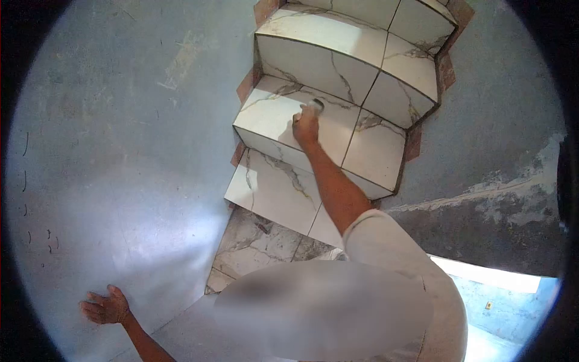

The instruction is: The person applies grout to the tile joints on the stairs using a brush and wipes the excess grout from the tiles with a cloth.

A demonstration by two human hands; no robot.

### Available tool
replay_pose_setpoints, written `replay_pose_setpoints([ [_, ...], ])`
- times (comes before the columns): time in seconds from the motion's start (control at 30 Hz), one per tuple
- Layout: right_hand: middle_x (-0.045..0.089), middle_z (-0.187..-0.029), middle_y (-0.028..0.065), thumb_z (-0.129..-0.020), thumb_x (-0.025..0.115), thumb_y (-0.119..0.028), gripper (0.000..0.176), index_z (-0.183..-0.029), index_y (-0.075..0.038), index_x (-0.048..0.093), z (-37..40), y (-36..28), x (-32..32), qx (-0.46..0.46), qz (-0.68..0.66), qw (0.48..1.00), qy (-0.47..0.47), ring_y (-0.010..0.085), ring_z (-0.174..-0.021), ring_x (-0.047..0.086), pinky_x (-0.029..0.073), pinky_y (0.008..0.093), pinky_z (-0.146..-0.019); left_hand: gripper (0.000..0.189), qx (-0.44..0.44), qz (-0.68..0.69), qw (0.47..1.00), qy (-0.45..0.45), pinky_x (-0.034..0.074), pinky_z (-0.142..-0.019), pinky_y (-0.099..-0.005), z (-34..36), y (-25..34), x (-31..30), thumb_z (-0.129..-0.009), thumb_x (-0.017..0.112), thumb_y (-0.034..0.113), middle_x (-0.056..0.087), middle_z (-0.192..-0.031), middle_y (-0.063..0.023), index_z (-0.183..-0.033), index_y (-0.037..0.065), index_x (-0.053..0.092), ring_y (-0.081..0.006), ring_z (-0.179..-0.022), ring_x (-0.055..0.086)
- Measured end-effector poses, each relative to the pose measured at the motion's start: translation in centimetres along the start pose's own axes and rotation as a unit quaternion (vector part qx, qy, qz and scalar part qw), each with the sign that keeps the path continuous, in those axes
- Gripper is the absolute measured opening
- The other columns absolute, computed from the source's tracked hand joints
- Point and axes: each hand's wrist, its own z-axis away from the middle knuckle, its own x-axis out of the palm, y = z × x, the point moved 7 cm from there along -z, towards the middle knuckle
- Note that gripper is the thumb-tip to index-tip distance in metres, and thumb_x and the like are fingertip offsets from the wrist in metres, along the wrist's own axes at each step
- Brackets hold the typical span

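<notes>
My right hand [306,127] is closed around a small roundish object [316,106], dark and pale in colour, too small to name. It is at the tread of a marble-patterned tiled step [271,114], near the foot of the riser behind. At the lower left, my left hand [105,306] has its fingers apart and holds nothing. It is against or close to the grey-blue wall [120,181]; whether it touches cannot be told.
More tiled steps [325,30] curve upward, with reddish-brown edging along both walls. Below lies a dirtier marbled tile surface [259,241] with a small dark piece on it. A bright opening with a light-blue wall [512,311] shows at the lower right.
</notes>
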Motion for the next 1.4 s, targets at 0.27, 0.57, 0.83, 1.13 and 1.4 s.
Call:
replay_pose_setpoints([
  [0.27,0.057,-0.097,0.0203,-0.082,0.049,-0.005,0.013,-0.086,0.005,0.056,12.0,-4.2,3.3,-0.266,0.069,0.961,-0.025,0.0324,-0.093,0.056,0.045,0.0406,-0.084,0.080,0.001,0.001,1.000,0.011,0.028,-0.099,-0.0516,0.7,-0.1,0.5,-0.082,0.042,0.065,0.027,-0.142,-0.0169,-0.142,0.014,0.023,-0.0349,-0.128,0.032],
  [0.57,0.056,-0.091,0.0238,-0.081,0.050,-0.005,0.012,-0.082,0.005,0.055,21.0,-0.2,-8.3,-0.200,-0.017,0.978,-0.063,0.0335,-0.086,0.056,0.046,0.0422,-0.078,0.076,0.003,0.014,1.000,0.001,0.034,-0.096,-0.0511,0.5,-0.2,0.3,-0.081,0.047,0.063,0.030,-0.140,-0.0161,-0.140,0.018,0.028,-0.0345,-0.124,0.036],
  [0.83,0.054,-0.107,0.0286,-0.089,0.048,-0.018,0.026,-0.105,0.002,0.056,24.0,4.2,-11.2,0.108,0.023,0.993,-0.028,0.0419,-0.107,0.050,0.037,0.0463,-0.094,0.077,-0.025,0.011,1.000,-0.009,0.033,-0.098,-0.0519,0.8,-0.3,1.2,-0.080,0.049,0.062,0.029,-0.141,-0.0153,-0.141,0.021,0.025,-0.0349,-0.124,0.037],
  [1.13,0.051,-0.121,0.0228,-0.086,0.051,-0.012,0.031,-0.114,0.001,0.052,21.4,5.9,-8.6,-0.175,0.143,0.971,-0.079,0.0382,-0.114,0.048,0.037,0.0410,-0.098,0.078,-0.010,0.019,1.000,-0.008,0.031,-0.098,-0.0493,0.1,-0.4,0.3,-0.080,0.050,0.061,0.030,-0.139,-0.0136,-0.141,0.020,0.026,-0.0339,-0.121,0.039],
  [1.4,0.047,-0.123,0.0254,-0.081,0.052,-0.001,0.041,-0.121,0.001,0.044,24.5,4.1,-10.2,-0.119,0.061,0.990,0.054,0.0382,-0.109,0.051,0.045,0.0377,-0.088,0.078,-0.004,-0.014,1.000,0.001,0.031,-0.098,-0.0436,0.5,-0.4,0.8,-0.079,0.049,0.063,0.030,-0.138,-0.0123,-0.140,0.019,0.028,-0.0306,-0.122,0.035],
])
